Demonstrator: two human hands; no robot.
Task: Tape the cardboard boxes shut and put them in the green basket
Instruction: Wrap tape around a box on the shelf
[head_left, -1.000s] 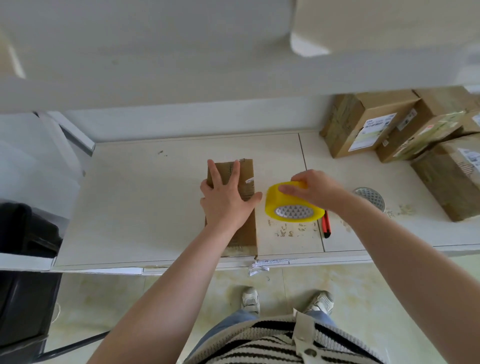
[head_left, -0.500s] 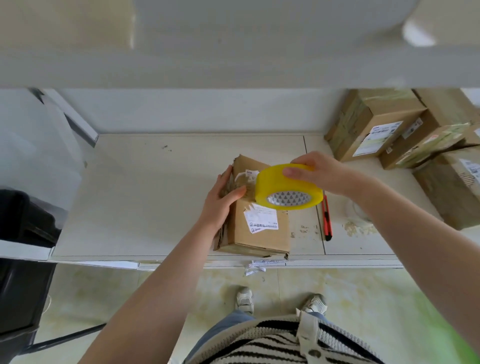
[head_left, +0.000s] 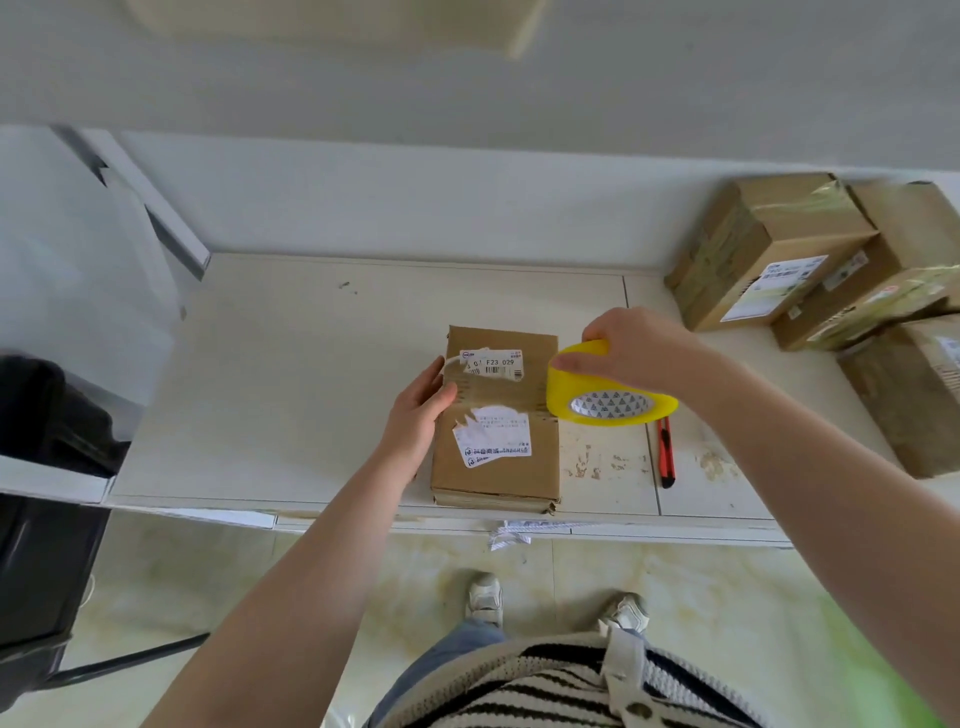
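Cardboard box (head_left: 496, 415) lies flat near the table's (head_left: 270, 395) front edge, long axis running away from the person. Left hand (head_left: 418, 415) rests relaxed fingers against its left side; right hand (head_left: 641, 351) grips the yellow tape roll (head_left: 608, 387) just beside its right edge

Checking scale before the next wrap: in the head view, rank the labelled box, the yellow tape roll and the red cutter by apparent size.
1. labelled box, largest.
2. yellow tape roll, held above the counter, so nearness may enlarge it.
3. red cutter, smallest, partly hidden.
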